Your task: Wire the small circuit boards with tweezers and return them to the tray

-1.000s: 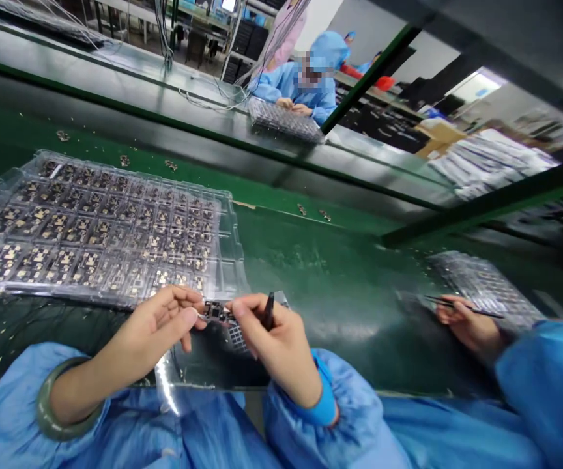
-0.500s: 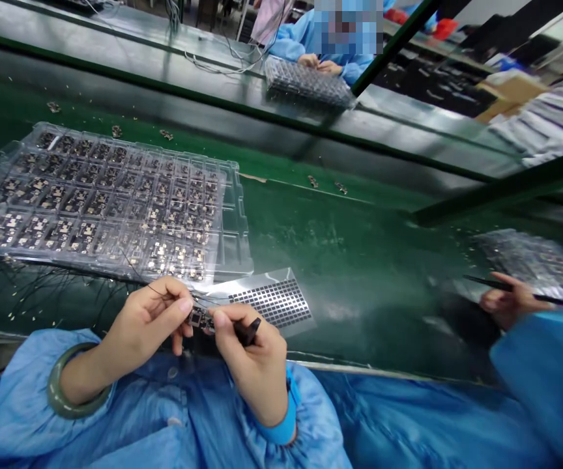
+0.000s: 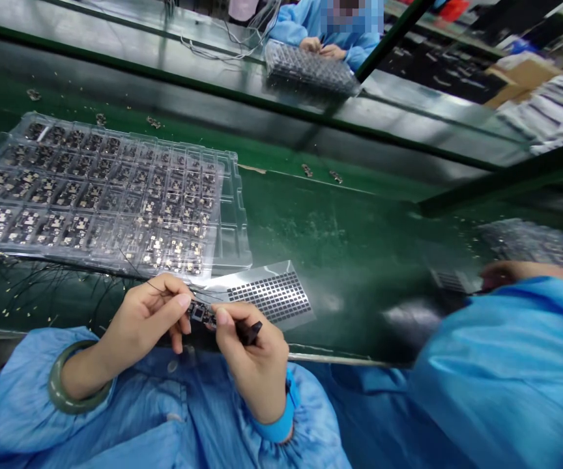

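Note:
A small dark circuit board (image 3: 199,314) is held between my two hands, above the table's near edge. My left hand (image 3: 152,312) pinches its left end, with thin dark wires by the fingers. At the board's right end, my right hand (image 3: 252,352) grips with thumb and forefinger and also has a black tool (image 3: 252,332) tucked in the fingers. Just behind the hands lies a clear sheet with rows of small black squares (image 3: 276,296). Clear plastic trays full of circuit boards (image 3: 71,195) lie to the left.
Loose wires (image 3: 81,296) lie before the trays. Several small parts, such as one (image 3: 336,176), sit farther back on the green table (image 3: 360,254). A co-worker's blue sleeve (image 3: 516,358) and another tray (image 3: 535,244) are at the right. Another person's hands (image 3: 323,49) work across the bench.
The co-worker's sleeve on the right has moved inward and covers more of the view. My hands keep nearly the same hold on the board. The view has shifted slightly.

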`<state>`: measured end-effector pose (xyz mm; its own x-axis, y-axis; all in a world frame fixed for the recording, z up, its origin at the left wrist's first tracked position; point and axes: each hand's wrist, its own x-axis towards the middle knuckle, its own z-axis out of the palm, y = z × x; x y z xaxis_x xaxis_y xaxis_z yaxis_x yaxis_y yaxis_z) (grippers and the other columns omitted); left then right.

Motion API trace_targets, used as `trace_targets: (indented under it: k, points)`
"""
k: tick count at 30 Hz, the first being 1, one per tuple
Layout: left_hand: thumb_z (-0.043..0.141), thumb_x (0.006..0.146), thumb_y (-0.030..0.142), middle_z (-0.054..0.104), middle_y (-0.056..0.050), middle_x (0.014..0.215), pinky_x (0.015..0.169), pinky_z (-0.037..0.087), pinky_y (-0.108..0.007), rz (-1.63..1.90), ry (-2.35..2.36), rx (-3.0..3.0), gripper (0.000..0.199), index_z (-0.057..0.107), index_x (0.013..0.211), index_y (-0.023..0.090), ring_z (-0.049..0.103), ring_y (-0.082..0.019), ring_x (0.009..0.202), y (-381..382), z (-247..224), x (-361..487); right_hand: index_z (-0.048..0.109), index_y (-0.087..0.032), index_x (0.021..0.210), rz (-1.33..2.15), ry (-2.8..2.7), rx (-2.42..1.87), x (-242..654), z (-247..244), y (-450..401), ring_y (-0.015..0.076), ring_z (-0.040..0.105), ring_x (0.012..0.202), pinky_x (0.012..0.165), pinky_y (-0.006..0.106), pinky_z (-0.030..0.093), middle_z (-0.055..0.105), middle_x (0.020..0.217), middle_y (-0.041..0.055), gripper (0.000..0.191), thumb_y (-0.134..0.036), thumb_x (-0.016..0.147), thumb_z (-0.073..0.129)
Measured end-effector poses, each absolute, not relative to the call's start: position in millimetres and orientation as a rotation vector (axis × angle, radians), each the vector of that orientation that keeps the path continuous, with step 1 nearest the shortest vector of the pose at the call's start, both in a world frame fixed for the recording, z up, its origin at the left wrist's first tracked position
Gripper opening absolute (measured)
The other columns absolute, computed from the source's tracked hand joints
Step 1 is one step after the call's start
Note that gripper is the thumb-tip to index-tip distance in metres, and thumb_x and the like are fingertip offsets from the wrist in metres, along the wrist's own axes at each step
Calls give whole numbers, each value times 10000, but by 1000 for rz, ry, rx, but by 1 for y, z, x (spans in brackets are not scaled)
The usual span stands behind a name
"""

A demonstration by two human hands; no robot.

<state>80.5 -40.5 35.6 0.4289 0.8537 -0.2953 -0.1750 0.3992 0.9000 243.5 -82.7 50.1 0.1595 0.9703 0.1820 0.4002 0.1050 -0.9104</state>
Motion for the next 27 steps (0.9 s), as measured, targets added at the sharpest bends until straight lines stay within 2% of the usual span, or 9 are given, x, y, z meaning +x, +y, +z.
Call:
trace_targets:
  k: [11, 18, 21, 23, 25, 27]
  points:
    - [640, 857, 357, 632, 28, 595, 419, 501, -181, 759, 885, 911, 211, 563, 827, 163, 592, -94, 448, -40, 34, 81, 661, -221, 782, 714, -1413, -1483, 245, 49, -82, 129, 618, 574, 550, 240, 464, 666, 650, -10, 141, -231, 871, 552]
    - [645, 837, 326, 624, 30, 548, 419, 467, -164, 689, 972, 989, 199, 562, 771, 157, 582, -86, 413, -40, 39, 83, 695, -226, 787, 876, -1264, -1405, 251, 46, -86, 128, 591, 568, 553, 245, 455, 674, 653, -4, 138, -247, 857, 577]
    - [638, 826, 300, 612, 31, 529, 426, 460, -164, 654, 1006, 1030, 166, 575, 760, 161, 564, -85, 419, -41, 42, 83, 714, -238, 882, 1004, -931, -1171, 272, 40, -83, 118, 581, 586, 548, 236, 466, 711, 781, 17, 194, -331, 874, 544]
    - [629, 821, 288, 615, 23, 551, 460, 468, -173, 610, 1008, 1079, 147, 590, 752, 164, 575, -95, 467, -42, 43, 83, 714, -225, 892, 983, -749, -1109, 290, 35, -80, 127, 618, 686, 630, 246, 505, 714, 901, 41, 278, -406, 891, 503]
    - [618, 819, 279, 619, 11, 594, 505, 470, -184, 554, 987, 1169, 142, 606, 737, 165, 585, -107, 532, -43, 44, 85, 696, -211, 864, 951, -680, -1187, 305, 27, -78, 137, 644, 741, 699, 266, 526, 706, 888, 45, 360, -470, 919, 453]
    - [600, 826, 278, 627, -3, 642, 539, 462, -197, 499, 964, 1279, 151, 620, 730, 164, 586, -121, 590, -43, 44, 87, 662, -202, 836, 959, -685, -1312, 312, 19, -78, 133, 648, 648, 646, 272, 541, 692, 788, 30, 398, -520, 921, 438]
